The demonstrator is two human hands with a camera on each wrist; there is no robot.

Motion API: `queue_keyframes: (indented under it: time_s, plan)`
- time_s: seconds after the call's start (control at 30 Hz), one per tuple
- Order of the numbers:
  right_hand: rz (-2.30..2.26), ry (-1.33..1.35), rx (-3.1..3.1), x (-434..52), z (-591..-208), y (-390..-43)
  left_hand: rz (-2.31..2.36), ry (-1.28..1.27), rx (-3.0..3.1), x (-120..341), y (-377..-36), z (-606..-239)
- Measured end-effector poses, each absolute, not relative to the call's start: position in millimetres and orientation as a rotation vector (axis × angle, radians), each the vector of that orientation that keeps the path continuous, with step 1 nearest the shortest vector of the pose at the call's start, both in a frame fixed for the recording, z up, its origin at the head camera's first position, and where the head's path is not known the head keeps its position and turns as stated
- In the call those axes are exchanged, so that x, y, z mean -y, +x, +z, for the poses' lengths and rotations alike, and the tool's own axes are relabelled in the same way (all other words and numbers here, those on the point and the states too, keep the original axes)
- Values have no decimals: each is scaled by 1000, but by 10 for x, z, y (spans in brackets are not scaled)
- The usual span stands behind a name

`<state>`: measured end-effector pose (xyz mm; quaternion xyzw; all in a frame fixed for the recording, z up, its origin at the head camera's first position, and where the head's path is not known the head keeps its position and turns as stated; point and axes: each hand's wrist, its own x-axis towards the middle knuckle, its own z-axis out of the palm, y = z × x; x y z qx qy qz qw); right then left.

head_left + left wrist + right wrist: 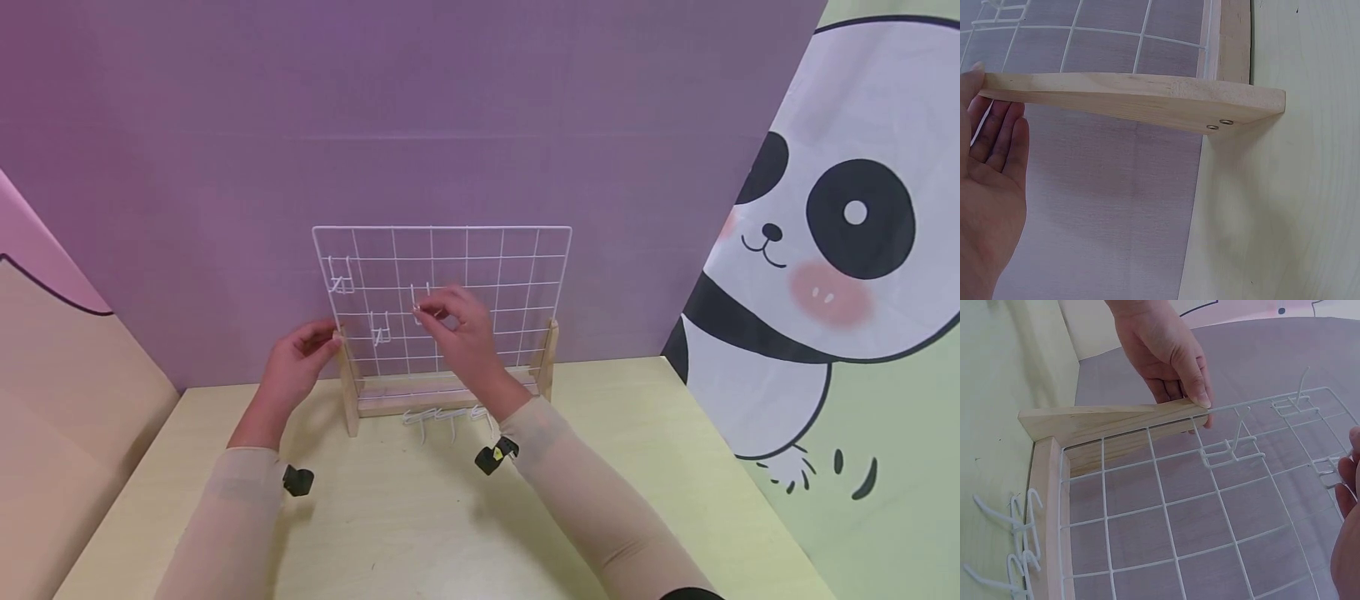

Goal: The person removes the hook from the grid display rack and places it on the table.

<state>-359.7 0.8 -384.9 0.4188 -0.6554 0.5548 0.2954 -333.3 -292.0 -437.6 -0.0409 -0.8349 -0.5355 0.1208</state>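
Observation:
A white wire grid (442,227) stands upright between two wooden side supports. My left hand (296,367) holds the tip of the left wooden support (1135,87), thumb on one side and fingers behind it. At the grid's middle, my right hand (465,337) pinches a white wire hook (1325,470), whose front is mostly hidden by the fingers. The hook lies against the grid wires; whether it is latched on them I cannot tell. Two other hooks hang on the grid: one at upper left (341,284), one lower (380,335).
Several loose white hooks (422,415) lie on the pale wooden table (390,517) in front of the rack's wooden base bar (386,408). A purple backdrop (450,125) rises close behind the grid. A panda picture (855,208) covers the right wall.

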Motion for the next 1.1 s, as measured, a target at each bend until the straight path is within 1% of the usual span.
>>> queue_keyframes:
  time_s: [0.57, 0.87, 1.1]
  plan:
    - [1404, 1164, 1832, -107, -4044, -3522, -1550, -103, 2441, 2903, -3317, -4363]
    - [1406, 1188, 1889, -107, -4132, -3453, -1563, -137, 2419, 2922, -3333, -4379]
    - [1440, 1213, 1919, -106, -4210, -3407, -1560, -212, 2346, 2932, -3370, -4429]
